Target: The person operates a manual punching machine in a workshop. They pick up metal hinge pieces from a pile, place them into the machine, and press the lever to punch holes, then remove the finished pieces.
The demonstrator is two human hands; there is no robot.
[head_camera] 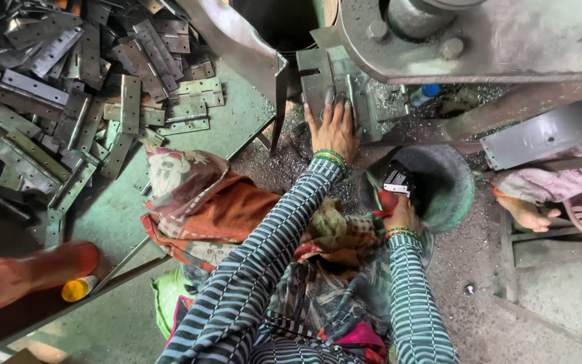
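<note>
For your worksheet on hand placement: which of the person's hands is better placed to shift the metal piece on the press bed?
Left. The left hand already lies on the metal piece; the right hand is at the bowl.

We see a green metal table (234,128) at the left, and a grey gritty floor (466,323) covered with small metal shavings, in daylight.

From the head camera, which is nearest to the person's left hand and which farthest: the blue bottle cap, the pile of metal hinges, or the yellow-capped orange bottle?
From the left hand, resting on the press bed:
1. Blue bottle cap, just to its right, under the machine.
2. Pile of metal hinges, across the green table to the left.
3. Yellow-capped orange bottle, far lower left, at the table's edge.
</note>
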